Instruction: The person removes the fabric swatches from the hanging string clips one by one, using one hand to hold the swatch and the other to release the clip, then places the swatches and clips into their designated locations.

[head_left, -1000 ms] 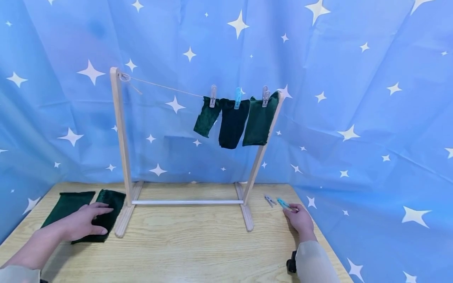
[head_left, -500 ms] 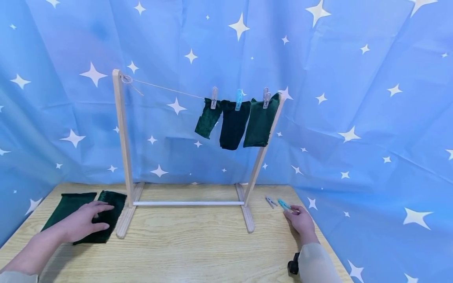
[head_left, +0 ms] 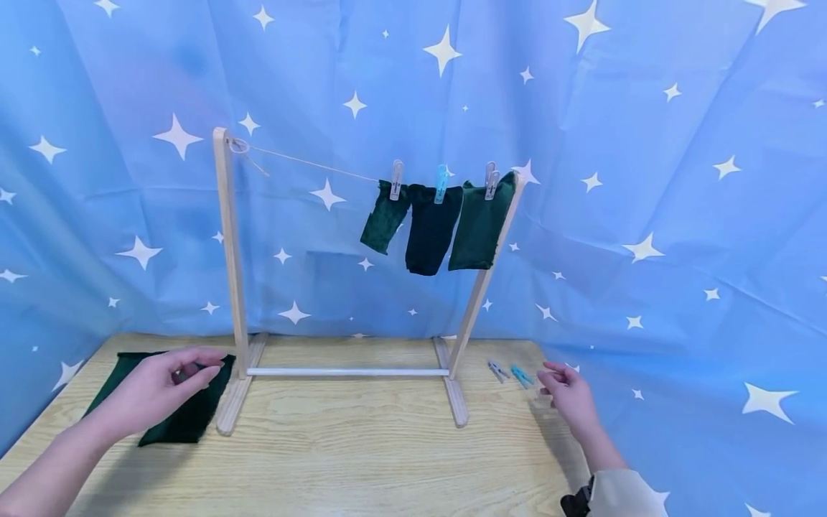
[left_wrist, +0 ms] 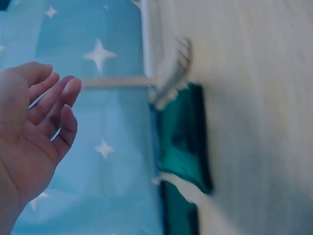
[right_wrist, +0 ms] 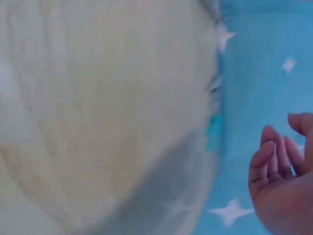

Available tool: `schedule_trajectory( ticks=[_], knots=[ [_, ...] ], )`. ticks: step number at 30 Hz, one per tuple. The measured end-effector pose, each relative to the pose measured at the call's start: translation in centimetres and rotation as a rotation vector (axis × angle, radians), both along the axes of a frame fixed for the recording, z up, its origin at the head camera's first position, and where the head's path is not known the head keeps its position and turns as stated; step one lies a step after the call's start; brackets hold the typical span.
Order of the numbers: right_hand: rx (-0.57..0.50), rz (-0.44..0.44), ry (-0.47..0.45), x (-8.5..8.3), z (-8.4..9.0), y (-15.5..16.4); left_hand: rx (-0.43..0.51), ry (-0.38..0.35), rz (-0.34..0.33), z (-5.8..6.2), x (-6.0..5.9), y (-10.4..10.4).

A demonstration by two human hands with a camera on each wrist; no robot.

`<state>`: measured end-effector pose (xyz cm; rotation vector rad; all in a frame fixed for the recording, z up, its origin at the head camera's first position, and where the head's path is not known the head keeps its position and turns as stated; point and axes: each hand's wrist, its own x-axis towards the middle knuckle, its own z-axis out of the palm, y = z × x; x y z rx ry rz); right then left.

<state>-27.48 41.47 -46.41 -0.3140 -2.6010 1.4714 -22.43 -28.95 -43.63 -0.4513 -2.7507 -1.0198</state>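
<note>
Two dark green cloths (head_left: 181, 420) lie flat on the wooden table (head_left: 362, 445) at the left, beside the rack's foot. My left hand (head_left: 187, 365) hovers just above them, fingers loosely bent and holding nothing; the left wrist view shows the left hand (left_wrist: 41, 117) empty, with a green cloth (left_wrist: 183, 137) below it. My right hand (head_left: 554, 379) is raised at the table's right edge, relaxed and empty. Just left of it lie a blue clothespin (head_left: 520, 375) and a pale clothespin (head_left: 496, 370). In the right wrist view the right hand (right_wrist: 279, 176) hangs beside the blue clothespin (right_wrist: 213, 129).
A wooden drying rack (head_left: 230, 251) stands mid-table with a string across its top. Three dark green cloths (head_left: 429, 228) hang pinned at the string's right end. A blue star-patterned curtain (head_left: 646, 143) closes off the back and both sides.
My left hand has lifted off the green cloth it rested on. My right hand has risen from the table by the blue clothespin, which stays lying there.
</note>
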Motion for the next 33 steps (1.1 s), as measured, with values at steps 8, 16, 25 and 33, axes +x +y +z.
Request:
schedule_trajectory(
  ticks=[8, 16, 25, 33],
  knots=[
    [0.038, 0.116, 0.145, 1.6, 7.2, -4.0, 0.068, 0.121, -0.058, 4.0, 0.4, 3.8],
    [0.052, 0.225, 0.22, 2.6, 14.1, -8.5, 0.112, 0.162, -0.157, 7.8, -0.3, 7.6],
    [0.101, 0.339, 0.313, 2.1, 19.7, -14.2, 0.204, 0.212, -0.173, 11.7, -2.7, 11.6],
    [0.065, 0.418, 0.374, 1.1, 23.3, -18.7, 0.258, 0.202, -0.174, 15.1, -5.2, 15.1]
  ],
)
